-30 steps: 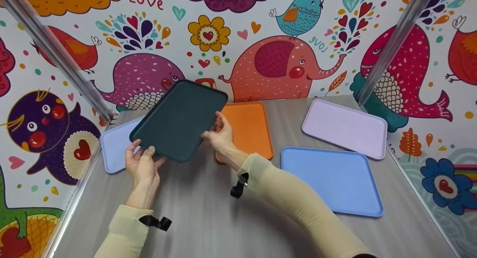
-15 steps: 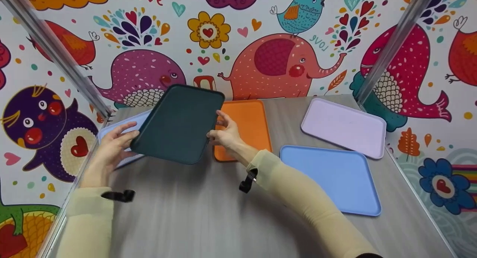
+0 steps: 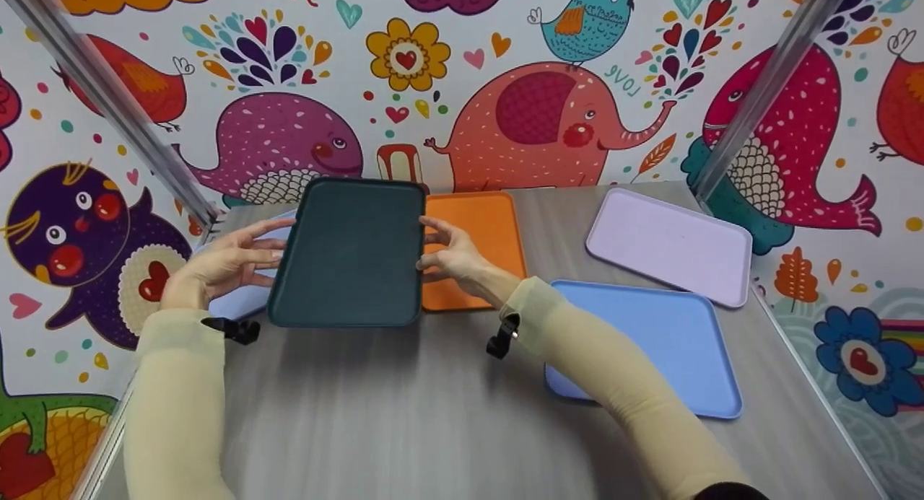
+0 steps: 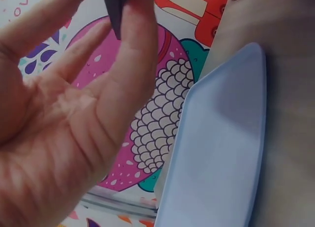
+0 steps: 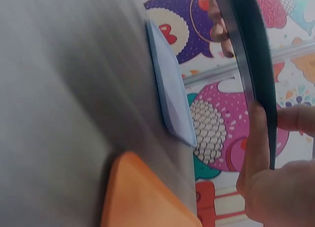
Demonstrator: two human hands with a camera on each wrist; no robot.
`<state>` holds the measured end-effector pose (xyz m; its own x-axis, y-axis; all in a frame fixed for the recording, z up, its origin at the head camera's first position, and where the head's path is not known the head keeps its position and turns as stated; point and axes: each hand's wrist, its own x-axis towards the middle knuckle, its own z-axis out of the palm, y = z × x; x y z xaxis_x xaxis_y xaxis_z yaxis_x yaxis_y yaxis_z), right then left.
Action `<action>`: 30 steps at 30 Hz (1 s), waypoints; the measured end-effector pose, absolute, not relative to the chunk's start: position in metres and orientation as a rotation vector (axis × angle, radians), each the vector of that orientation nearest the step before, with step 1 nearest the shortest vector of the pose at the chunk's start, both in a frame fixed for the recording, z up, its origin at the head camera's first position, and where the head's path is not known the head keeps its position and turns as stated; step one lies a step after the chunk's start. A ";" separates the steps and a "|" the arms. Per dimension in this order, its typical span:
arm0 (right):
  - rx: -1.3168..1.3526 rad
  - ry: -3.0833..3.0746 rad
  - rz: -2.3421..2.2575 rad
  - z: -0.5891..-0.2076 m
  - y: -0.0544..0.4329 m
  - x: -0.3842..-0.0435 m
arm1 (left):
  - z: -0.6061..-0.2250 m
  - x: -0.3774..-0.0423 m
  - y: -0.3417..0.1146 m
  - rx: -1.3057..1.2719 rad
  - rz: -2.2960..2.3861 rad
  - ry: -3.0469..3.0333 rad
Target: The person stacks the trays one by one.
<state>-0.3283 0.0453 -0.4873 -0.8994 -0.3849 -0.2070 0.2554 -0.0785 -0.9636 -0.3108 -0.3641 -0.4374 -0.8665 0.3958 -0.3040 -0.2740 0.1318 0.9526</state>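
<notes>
A dark green rectangular tray (image 3: 354, 255) is raised above the table, its shadow falling on the tabletop beneath. My left hand (image 3: 227, 262) pinches its left edge; in the left wrist view only a dark corner of the tray (image 4: 114, 13) shows between thumb and fingers. On the opposite edge, my right hand (image 3: 462, 262) grips with thumb and fingers. The right wrist view catches the tray (image 5: 258, 74) nearly edge-on. Behind my left hand lies a pale blue tray (image 3: 242, 304), partly hidden. An orange tray (image 3: 480, 247) lies behind my right hand, partly covered by the green one.
At the right of the grey wood-grain table (image 3: 361, 413) lie a lilac tray (image 3: 671, 247) at the back and a larger blue tray (image 3: 671, 348) in front, partly under my right forearm. A cartoon-printed wall (image 3: 404, 125) and metal frame posts (image 3: 765, 103) bound the table.
The green tray has turned from slanted to nearly straight and come slightly lower. My left hand has moved from its lower left corner up to the left edge; my right hand still holds the right edge.
</notes>
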 end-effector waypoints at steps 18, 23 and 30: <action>-0.212 1.826 -1.893 -0.470 0.085 -0.363 | -0.443 -0.332 -0.322 0.083 1.683 2.095; -0.216 1.849 -1.858 -0.466 0.099 -0.368 | -0.445 -0.339 -0.305 0.067 1.632 2.138; -0.209 1.922 -1.814 -0.469 0.118 -0.373 | -0.452 -0.347 -0.280 0.057 1.606 2.171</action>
